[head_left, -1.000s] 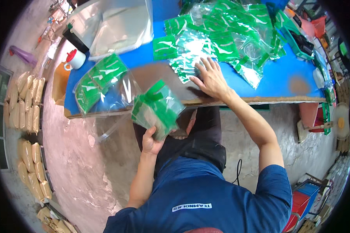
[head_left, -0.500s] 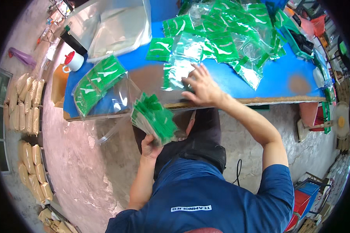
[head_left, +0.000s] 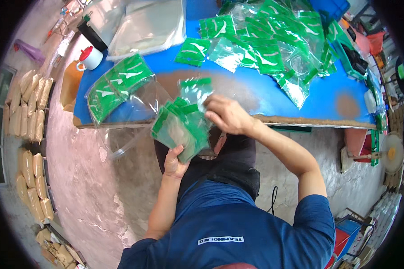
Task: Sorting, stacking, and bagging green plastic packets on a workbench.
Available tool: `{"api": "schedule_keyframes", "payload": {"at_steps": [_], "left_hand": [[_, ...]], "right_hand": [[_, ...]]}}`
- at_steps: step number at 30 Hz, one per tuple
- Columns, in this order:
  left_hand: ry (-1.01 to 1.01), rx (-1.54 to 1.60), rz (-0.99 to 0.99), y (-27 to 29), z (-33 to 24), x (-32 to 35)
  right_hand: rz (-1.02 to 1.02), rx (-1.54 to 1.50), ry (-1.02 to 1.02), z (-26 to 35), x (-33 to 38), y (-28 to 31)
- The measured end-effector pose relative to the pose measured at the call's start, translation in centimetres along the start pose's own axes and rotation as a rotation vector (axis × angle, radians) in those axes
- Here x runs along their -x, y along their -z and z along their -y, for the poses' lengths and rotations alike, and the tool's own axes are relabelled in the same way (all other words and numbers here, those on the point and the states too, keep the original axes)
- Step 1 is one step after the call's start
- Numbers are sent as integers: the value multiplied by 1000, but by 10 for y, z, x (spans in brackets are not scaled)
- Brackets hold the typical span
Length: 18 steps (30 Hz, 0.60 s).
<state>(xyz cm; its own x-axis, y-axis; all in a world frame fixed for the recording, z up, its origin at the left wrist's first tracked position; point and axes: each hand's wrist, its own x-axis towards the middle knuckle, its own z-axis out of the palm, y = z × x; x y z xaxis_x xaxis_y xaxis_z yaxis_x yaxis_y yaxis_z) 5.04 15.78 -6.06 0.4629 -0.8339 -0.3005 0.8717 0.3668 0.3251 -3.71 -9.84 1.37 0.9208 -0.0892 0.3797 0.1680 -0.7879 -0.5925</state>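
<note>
My left hand (head_left: 176, 164) is closed round the lower end of a fanned stack of green-and-clear plastic bags (head_left: 177, 127), held over my lap by the table's front edge. Just right of the stack, my right hand (head_left: 229, 115) has its fingers bent together on a single clear bag with a green band (head_left: 195, 86). That bag stands above the stack's upper end and overlaps it. Farther back on the blue table lies a loose pile of similar bags (head_left: 267, 38), with one green bag (head_left: 192, 51) at its left.
A clear plastic sack with green bags (head_left: 120, 83) lies at the table's left and hangs over the edge. Behind it are a white mug with a red lid (head_left: 90, 58), a black holder (head_left: 92, 33) and clear plastic sheets (head_left: 148, 27). A green tray (head_left: 350, 60) stands right.
My right hand has drawn the single bag from the table toward me, to the stack. The left hand has raised and tilted the stack slightly. The view has shifted a little.
</note>
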Motion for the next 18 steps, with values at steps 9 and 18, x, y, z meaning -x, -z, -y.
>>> {"api": "schedule_keyframes", "payload": {"at_steps": [9,18], "left_hand": [[-25,-172,-3,-9,-7,-4],[35,-243,30,-18,-18,2]], "right_hand": [[-209,702,-231,-72,-32,17],[60,-392,-334,5,-60,7]]}}
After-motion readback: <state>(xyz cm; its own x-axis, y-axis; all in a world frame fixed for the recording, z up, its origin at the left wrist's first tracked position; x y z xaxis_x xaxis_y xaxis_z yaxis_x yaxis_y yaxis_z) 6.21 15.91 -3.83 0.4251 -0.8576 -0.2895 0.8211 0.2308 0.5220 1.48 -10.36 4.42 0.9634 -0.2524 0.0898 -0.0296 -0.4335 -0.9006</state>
